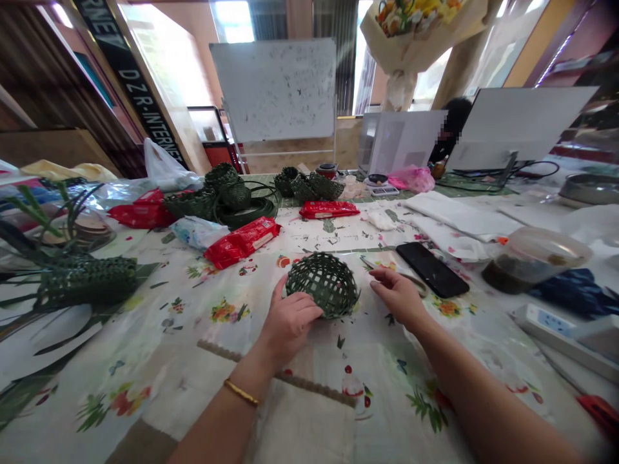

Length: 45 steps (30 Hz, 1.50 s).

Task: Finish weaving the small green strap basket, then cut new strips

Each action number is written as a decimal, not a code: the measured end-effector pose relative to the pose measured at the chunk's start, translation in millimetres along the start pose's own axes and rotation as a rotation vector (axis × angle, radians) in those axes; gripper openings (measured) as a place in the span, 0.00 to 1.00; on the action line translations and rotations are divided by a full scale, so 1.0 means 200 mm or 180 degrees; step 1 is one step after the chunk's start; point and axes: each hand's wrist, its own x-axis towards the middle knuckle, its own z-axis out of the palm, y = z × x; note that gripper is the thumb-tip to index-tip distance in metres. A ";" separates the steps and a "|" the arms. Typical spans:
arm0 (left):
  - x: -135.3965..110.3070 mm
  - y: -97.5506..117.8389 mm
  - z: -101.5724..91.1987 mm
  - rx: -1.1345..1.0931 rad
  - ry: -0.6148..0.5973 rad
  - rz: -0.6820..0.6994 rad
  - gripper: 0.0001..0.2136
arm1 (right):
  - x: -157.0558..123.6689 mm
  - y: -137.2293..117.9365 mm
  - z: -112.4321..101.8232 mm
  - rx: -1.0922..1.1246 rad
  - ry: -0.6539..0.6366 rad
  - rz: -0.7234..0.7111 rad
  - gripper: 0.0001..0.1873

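A small dark green woven basket (322, 283) with an open lattice weave sits on the flowered tablecloth in front of me. My left hand (293, 319) grips its left near side, the thumb up along the side and the fingers curled over the near edge. To the right of the basket, my right hand (396, 293) is apart from it, fingers stretched out and low over the table. Just beyond those fingers lies a pair of scissors (418, 284), its middle hidden by the hand. I see no firm grasp on it.
A black phone (432, 269) lies to the right, near a plastic tub (536, 258) and a power strip (556, 322). Red packets (242, 242) and more woven baskets (309, 185) stand further back. A partly woven green piece (89, 281) rests at left. Leaf scraps dot the cloth.
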 end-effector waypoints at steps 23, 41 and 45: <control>0.03 -0.03 -0.02 -0.0098 -0.0306 0.0589 0.05 | -0.14 -0.09 0.16 0.0985 -0.1142 0.0202 0.26; 0.00 0.02 -0.03 -0.0667 0.0774 -0.0471 0.04 | -0.09 -0.11 0.04 -0.0176 -0.0870 -0.0086 0.23; -0.01 -0.02 -0.05 -0.2085 0.1334 -0.1657 0.12 | 0.02 -0.07 -0.15 -0.2589 -0.0003 0.0101 0.19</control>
